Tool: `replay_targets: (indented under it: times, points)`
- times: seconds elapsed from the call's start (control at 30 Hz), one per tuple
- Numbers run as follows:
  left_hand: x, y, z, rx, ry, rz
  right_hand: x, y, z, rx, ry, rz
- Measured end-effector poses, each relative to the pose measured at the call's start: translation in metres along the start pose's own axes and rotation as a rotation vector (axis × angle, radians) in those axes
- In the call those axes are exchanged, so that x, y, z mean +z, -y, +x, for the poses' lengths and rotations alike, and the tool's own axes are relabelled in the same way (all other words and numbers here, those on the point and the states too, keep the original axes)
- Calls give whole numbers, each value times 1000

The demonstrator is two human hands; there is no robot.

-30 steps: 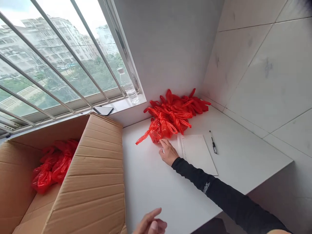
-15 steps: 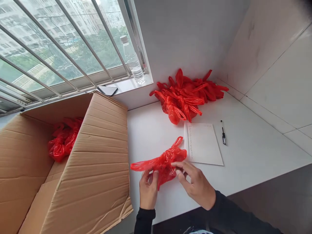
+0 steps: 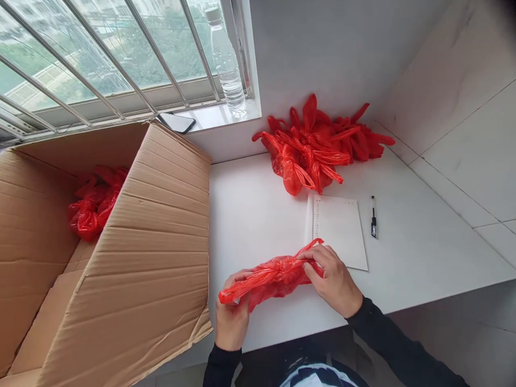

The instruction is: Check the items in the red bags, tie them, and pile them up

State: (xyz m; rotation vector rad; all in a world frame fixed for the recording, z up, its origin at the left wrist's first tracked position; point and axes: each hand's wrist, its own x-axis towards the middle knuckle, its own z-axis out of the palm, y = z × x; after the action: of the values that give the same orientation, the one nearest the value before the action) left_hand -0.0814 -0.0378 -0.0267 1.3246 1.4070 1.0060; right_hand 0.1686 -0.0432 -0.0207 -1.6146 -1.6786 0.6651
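Both hands hold one red plastic bag (image 3: pixel 274 274) stretched between them over the near edge of the white table (image 3: pixel 258 215). My left hand (image 3: pixel 231 317) grips its left end with fingers curled round it. My right hand (image 3: pixel 332 279) pinches its right end by the handle loops. A pile of more red bags (image 3: pixel 318 145) lies at the back of the table against the wall. Beyond my right hand lies a white sheet of paper (image 3: pixel 341 228).
An open cardboard box (image 3: pixel 133 258) stands at the left with red bags (image 3: pixel 94 199) inside. A black pen (image 3: pixel 373 217) lies right of the paper. On the window sill stand a water bottle (image 3: pixel 228 67) and a phone (image 3: pixel 177 122). Tiled wall at right.
My right hand took a red bag from the pile and brought it to the near edge. My left hand came up and gripped its other end. The bag is now pulled out longer.
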Motion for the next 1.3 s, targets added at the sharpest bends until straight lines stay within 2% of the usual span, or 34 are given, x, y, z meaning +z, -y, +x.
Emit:
replay_targets:
  times: [0.07, 0.17, 0.33, 0.4, 0.53, 0.6, 0.7, 0.8, 0.93, 1.07, 1.13, 1.2, 1.3]
  points:
    - [-2, -6, -6, 41, 65, -2, -4, 2, -2, 7, 40, 20]
    - [-1, -14, -11, 71, 141, -127, -6, 8, -5, 5, 109, 19]
    - [8, -24, -1, -84, 168, -269, 0, 14, -7, 15, 137, 13]
    - [12, -28, 3, -90, 213, -183, 2, 15, -7, -13, 112, 26]
    - [20, -34, 4, 97, 333, 175, 0, 18, -9, -38, 84, 64]
    - [21, -34, 3, 134, 293, 227, -3, 19, -10, -35, 75, 62]
    - [17, -34, 2, 132, 171, 229, -10, 16, -13, -5, 38, 47]
    - [11, -32, 0, 123, 116, 230, -15, 13, -15, 41, 22, 71]
    - [12, -33, -3, 148, 166, 243, -13, 17, -15, 60, 52, 138]
    - [22, -37, -3, 258, 266, 310, -8, 29, -14, 59, 136, 129]
    - [24, -38, -2, 288, 259, 305, -7, 32, -14, 47, 164, 117]
    - [22, -38, -2, 265, 211, 272, -8, 31, -15, 51, 143, 122]
    - [12, -34, -3, 133, 82, 207, -13, 24, -17, 115, 58, 149]
